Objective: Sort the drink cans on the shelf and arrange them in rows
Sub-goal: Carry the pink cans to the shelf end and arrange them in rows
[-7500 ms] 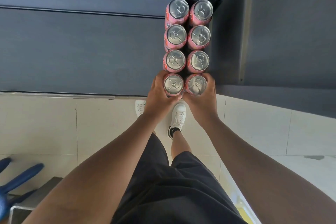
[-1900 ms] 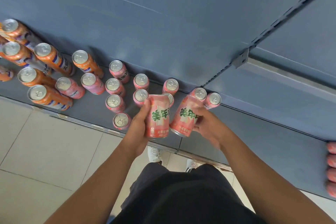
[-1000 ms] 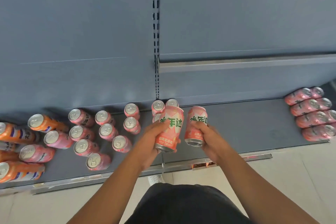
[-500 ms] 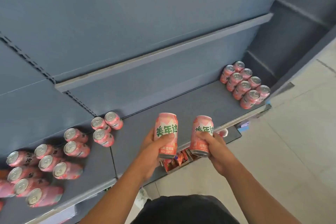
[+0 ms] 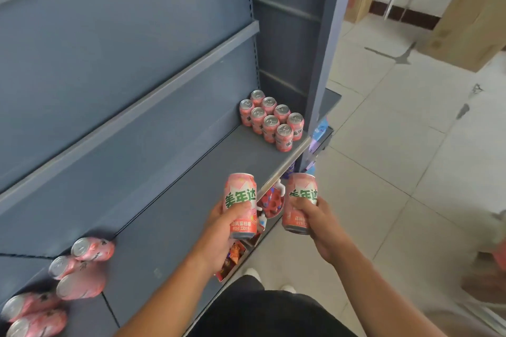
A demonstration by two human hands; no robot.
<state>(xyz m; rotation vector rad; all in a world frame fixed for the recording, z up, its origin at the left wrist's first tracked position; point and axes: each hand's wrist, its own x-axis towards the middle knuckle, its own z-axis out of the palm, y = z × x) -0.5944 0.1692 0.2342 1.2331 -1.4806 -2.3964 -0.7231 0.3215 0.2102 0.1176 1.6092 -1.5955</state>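
My left hand grips a pink drink can with green lettering, held upright above the grey shelf. My right hand grips a second pink can just past the shelf's front edge. Two neat rows of pink cans stand at the shelf's far right end, against the upright. Several loose pink cans sit blurred at the lower left of the shelf.
A grey shelf upright closes the right end. A lower shelf holds snack packets under the front rail. Cardboard boxes stand on the tiled floor at the right.
My view has swung right along the shelf. Both hands have carried the two pink cans with it, and the neat rows at the right end now look closer.
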